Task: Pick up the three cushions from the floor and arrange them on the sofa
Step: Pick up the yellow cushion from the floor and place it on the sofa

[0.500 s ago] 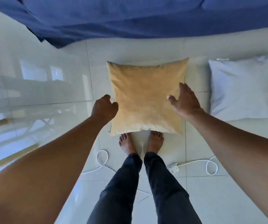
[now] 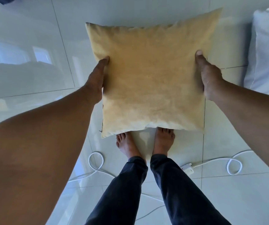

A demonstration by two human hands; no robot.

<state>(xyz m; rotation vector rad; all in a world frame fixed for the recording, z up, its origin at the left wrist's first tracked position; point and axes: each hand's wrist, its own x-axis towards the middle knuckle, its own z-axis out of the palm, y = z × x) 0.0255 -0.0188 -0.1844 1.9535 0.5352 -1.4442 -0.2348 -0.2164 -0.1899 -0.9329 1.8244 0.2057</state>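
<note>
We stand barefoot on a glossy white tiled floor (image 2: 33, 75) and look straight down; our two hands clasp a yellow cushion (image 2: 151, 82) from either side. Our left hand (image 2: 96, 82) presses flat against the cushion's left edge, thumb on the top face and the other fingers hidden below it, so that hand is clamped on the cushion; our right hand (image 2: 210, 78) grips the right edge the same way, thumb laid over the top face and the fingers tucked out of sight beneath. The cushion lies roughly level between the two hands, in front of our toes; its near edge overlaps the tips of both bare feet (image 2: 163, 140) in the view, though whether it rests on the tiles or has left them we cannot tell. A white cushion (image 2: 268, 51) lies on the floor to the right, near the yellow one but apart from it, and cut off by the frame's edge. Behind our heels a white cable (image 2: 96, 161) loops across the tiles on both sides, and a small white power block (image 2: 187, 168) sits just beside our right foot; dark trousers (image 2: 146, 192) cover our legs down to the ankles. A dark blue corner of fabric (image 2: 3, 0) shows at the top left.
</note>
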